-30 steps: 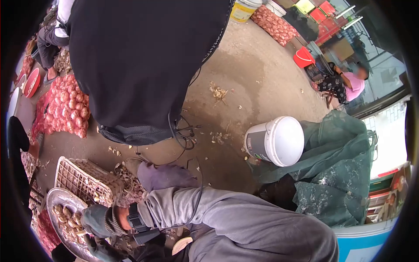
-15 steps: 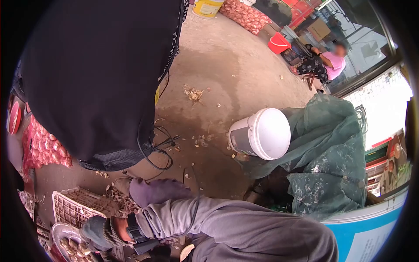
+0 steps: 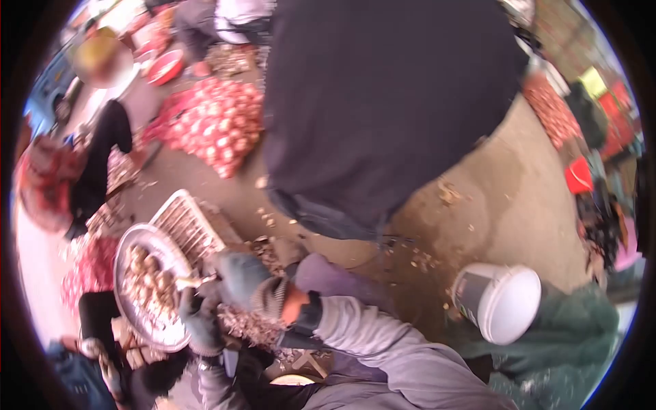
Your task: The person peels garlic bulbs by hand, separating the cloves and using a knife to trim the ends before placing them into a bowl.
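My right hand (image 3: 246, 279), in a grey glove with a ribbed cuff, reaches over from the right beside the metal bowl (image 3: 123, 297). Its fingers are closed, and a pale, narrow piece (image 3: 195, 281) shows at their tips; blur hides what it is. My left hand (image 3: 199, 320), also gloved in grey, is just below at the bowl's near rim, its fingers curled. Whether it holds anything is hidden. Pale bulbs that look like garlic (image 3: 152, 279) lie in the bowl.
A plastic crate (image 3: 195, 222) stands behind the bowl amid dry peelings (image 3: 253, 321). Red mesh sacks of bulbs (image 3: 217, 126) lie farther back. A large black cloth shape (image 3: 389, 109) blocks the upper middle. At right are a white bucket (image 3: 509, 304) and green netting (image 3: 574, 335). People sit nearby.
The view has swung left, so the bowl, crate, sacks and several people show more fully. My left hand has come plainly into sight beside the right.
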Demonstrator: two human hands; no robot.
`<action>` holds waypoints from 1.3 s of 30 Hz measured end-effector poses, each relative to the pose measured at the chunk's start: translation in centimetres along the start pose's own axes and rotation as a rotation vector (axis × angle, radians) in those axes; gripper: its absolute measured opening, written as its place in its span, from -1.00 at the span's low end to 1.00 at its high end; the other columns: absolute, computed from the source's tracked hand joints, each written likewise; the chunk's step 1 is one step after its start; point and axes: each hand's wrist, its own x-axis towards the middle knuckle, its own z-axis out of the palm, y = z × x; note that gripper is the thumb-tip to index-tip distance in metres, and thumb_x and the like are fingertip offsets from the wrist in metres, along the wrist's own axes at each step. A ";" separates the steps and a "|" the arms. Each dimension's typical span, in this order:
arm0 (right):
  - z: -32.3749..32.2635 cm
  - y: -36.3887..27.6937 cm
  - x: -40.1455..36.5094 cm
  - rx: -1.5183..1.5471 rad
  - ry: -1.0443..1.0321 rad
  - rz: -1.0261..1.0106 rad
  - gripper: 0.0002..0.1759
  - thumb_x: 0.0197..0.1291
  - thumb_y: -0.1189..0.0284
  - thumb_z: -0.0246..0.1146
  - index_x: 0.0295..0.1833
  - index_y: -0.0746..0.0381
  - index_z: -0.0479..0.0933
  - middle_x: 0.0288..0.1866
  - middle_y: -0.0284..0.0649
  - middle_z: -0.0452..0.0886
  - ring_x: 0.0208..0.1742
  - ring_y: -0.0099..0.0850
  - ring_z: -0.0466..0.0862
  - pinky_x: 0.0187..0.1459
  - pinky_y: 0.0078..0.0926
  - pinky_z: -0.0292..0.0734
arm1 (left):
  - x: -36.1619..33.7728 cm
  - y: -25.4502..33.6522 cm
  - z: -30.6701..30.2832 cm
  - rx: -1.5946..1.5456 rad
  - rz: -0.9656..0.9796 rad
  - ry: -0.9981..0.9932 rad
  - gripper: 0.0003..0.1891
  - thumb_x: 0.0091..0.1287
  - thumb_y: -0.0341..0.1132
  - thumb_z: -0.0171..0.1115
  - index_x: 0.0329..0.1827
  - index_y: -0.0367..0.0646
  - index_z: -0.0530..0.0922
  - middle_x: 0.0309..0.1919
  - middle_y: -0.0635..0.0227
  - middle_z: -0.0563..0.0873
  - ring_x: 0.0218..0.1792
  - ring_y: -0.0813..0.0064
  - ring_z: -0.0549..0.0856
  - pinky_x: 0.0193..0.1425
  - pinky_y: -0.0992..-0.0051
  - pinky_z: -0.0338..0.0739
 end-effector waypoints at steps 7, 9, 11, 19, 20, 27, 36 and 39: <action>0.0 -1.8 0.3 0.308 -0.194 0.162 -0.70 0.23 0.30 0.54 -0.12 0.30 0.69 -0.35 -0.29 0.74 -0.31 -0.56 0.66 -0.24 -0.45 0.59 | -0.7 4.4 0.5 -0.110 0.111 0.010 -0.47 0.28 -0.61 0.33 0.36 -0.38 0.53 0.01 0.29 0.76 -0.04 0.51 0.73 0.08 0.49 0.65; 0.7 -2.0 0.1 0.531 -0.275 0.234 -0.76 0.29 0.38 0.50 -0.11 0.32 0.68 -0.32 -0.37 0.72 -0.28 -0.61 0.64 -0.23 -0.53 0.58 | -1.2 4.3 -0.3 -0.101 0.124 -0.004 -0.45 0.26 -0.63 0.30 0.38 -0.37 0.52 -0.02 0.29 0.77 -0.10 0.50 0.76 0.00 0.50 0.68; 2.8 -0.1 0.2 0.565 -0.317 0.168 -0.78 0.32 0.40 0.47 -0.09 0.33 0.68 -0.30 -0.36 0.72 -0.27 -0.60 0.65 -0.21 -0.53 0.59 | -1.7 4.3 -1.1 -0.077 0.137 -0.010 -0.47 0.26 -0.63 0.29 0.35 -0.37 0.53 -0.04 0.29 0.78 -0.12 0.50 0.76 -0.02 0.50 0.68; 6.0 -2.0 0.4 0.782 -0.459 0.119 -0.81 0.40 0.40 0.39 -0.13 0.34 0.68 -0.37 -0.36 0.70 -0.36 -0.60 0.62 -0.28 -0.56 0.57 | -4.0 3.4 -4.9 -0.205 0.125 -0.019 -0.69 0.31 -0.51 0.39 0.12 -0.33 0.67 -0.17 0.37 0.79 -0.22 0.51 0.78 -0.16 0.54 0.69; 6.5 -2.1 0.6 0.780 -0.458 0.111 -0.81 0.40 0.40 0.39 -0.13 0.34 0.68 -0.37 -0.36 0.70 -0.36 -0.60 0.62 -0.28 -0.56 0.57 | -4.2 3.5 -5.3 -0.228 0.112 0.005 -0.70 0.33 -0.49 0.39 0.12 -0.33 0.66 -0.18 0.36 0.80 -0.24 0.51 0.78 -0.18 0.53 0.69; 7.2 -4.5 0.6 0.628 -0.562 0.033 -0.72 0.44 0.33 0.36 -0.03 0.37 0.73 -0.29 -0.34 0.76 -0.26 -0.60 0.68 -0.15 -0.51 0.64 | -5.7 2.8 -8.0 -0.218 0.118 0.003 -0.75 0.36 -0.48 0.36 0.07 -0.34 0.63 -0.23 0.28 0.81 -0.29 0.51 0.77 -0.23 0.50 0.68; 7.6 -4.6 0.3 0.464 -0.528 -0.101 -0.69 0.50 0.30 0.29 0.01 0.36 0.70 -0.20 -0.31 0.76 -0.15 -0.61 0.65 -0.04 -0.52 0.60 | -5.9 3.2 -8.2 -0.343 0.109 0.063 -0.69 0.41 -0.40 0.34 0.15 -0.36 0.62 -0.22 0.21 0.83 -0.30 0.49 0.78 -0.22 0.49 0.66; 6.8 -6.4 -0.1 0.544 -0.534 -0.006 -0.71 0.51 0.33 0.26 0.04 0.38 0.66 -0.18 -0.28 0.75 -0.12 -0.57 0.68 -0.02 -0.54 0.62 | -5.4 2.4 -9.1 -0.296 0.016 0.030 -0.62 0.41 -0.36 0.33 0.23 -0.34 0.61 -0.18 0.23 0.81 -0.27 0.50 0.77 -0.19 0.51 0.64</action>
